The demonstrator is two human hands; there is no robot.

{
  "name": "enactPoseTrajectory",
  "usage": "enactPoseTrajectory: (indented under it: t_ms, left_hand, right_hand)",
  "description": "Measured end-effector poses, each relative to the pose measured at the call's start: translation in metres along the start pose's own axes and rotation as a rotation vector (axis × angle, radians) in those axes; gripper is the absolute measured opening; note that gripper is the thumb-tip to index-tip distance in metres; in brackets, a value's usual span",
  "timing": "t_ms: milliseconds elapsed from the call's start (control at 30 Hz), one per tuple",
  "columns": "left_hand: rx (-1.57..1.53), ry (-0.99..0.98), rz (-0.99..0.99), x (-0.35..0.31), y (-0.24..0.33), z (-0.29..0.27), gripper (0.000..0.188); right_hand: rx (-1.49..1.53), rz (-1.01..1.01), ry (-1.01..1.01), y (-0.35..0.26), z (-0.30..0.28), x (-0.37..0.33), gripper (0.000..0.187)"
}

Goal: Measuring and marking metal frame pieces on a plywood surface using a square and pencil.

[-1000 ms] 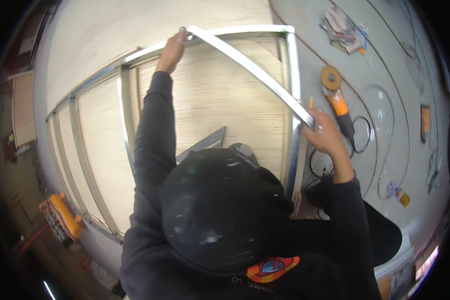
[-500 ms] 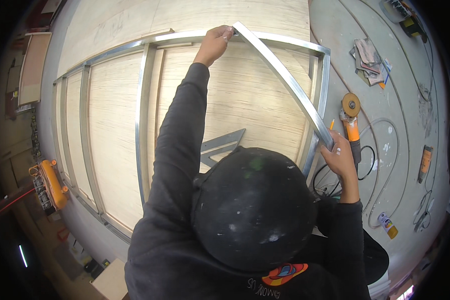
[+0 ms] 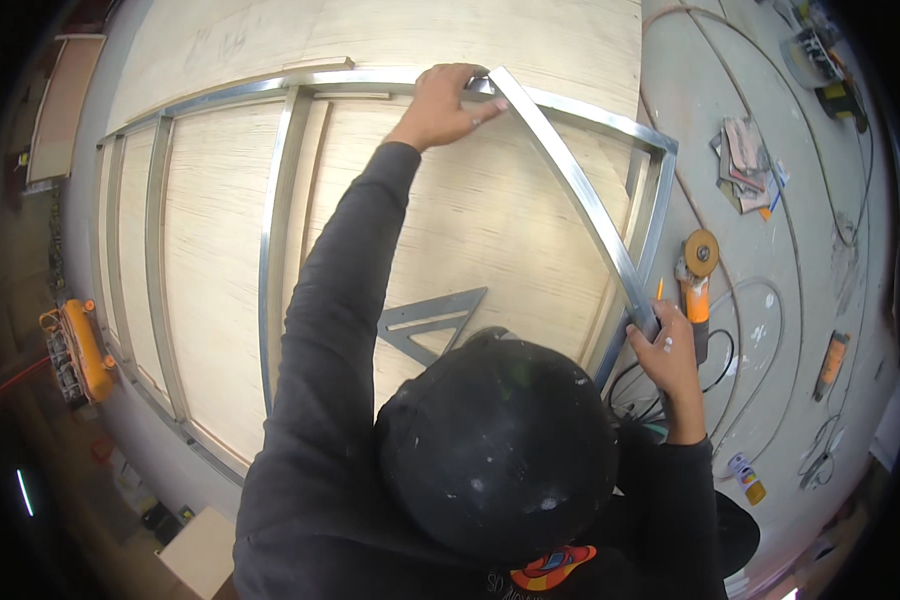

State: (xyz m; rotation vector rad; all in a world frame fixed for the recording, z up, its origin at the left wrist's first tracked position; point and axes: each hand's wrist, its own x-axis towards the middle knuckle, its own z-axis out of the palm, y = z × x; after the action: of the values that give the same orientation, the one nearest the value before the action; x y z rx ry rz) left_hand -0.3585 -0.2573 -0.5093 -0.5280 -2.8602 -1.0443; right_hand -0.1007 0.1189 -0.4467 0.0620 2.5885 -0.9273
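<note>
A straight silver metal tube (image 3: 580, 190) lies slantwise across the corner of a metal frame (image 3: 282, 180). Its far end rests at the far rail and its near end is by the right rail. My left hand (image 3: 445, 108) is at the far rail, thumb and fingers spread, their tips against the tube's far end; any small thing between them is hard to make out. Around the near end, my right hand (image 3: 670, 345) is closed, thumb on one side. A grey triangular set square (image 3: 435, 318) lies on the plywood (image 3: 220, 190) inside the frame, partly hidden by a black cap.
Right of the frame, an angle grinder (image 3: 698, 285) with a tan disc lies on the floor near my right hand, among cables. Sanding sheets (image 3: 742, 165), an orange tool (image 3: 832, 365) and a small bottle (image 3: 746, 478) lie farther right. An orange compressor (image 3: 85, 350) stands at left.
The tube has shifted slightly down and right in the picture, along with my right hand. My left hand has gone from a pinch at the rail to spread thumb and fingers.
</note>
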Motion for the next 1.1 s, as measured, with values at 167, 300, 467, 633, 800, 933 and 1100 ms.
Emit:
enactPoseTrajectory:
  t_ms: [167, 300, 467, 633, 800, 933, 1100]
  left_hand:
    - [0.14, 0.205, 0.119, -0.012, -0.006, 0.038, 0.075]
    - [0.06, 0.46, 0.041, -0.017, -0.003, 0.072, 0.077]
    - [0.011, 0.506, -0.04, -0.016, -0.001, 0.087, 0.083]
    - [-0.014, 0.455, -0.094, -0.019, -0.001, 0.093, 0.086]
    - [0.008, 0.437, -0.15, -0.021, 0.0, 0.095, 0.087]
    - [0.008, 0.422, -0.147, -0.022, 0.003, 0.095, 0.091]
    - [0.015, 0.422, -0.149, -0.023, 0.001, 0.096, 0.093]
  right_hand:
    - [-0.168, 0.006, -0.011, -0.006, 0.006, 0.004, 0.043]
    - [-0.26, 0.026, -0.029, -0.013, 0.009, 0.005, 0.038]
    - [-0.237, 0.048, -0.073, -0.018, 0.006, 0.004, 0.034]
    - [-0.2, 0.035, -0.071, -0.015, 0.007, 0.004, 0.032]
    - [-0.2, 0.066, -0.074, -0.017, 0.005, 0.005, 0.032]
    - [-0.233, 0.078, -0.127, -0.019, 0.001, 0.005, 0.033]
    - [-0.245, 0.086, -0.084, -0.029, 0.001, 0.011, 0.034]
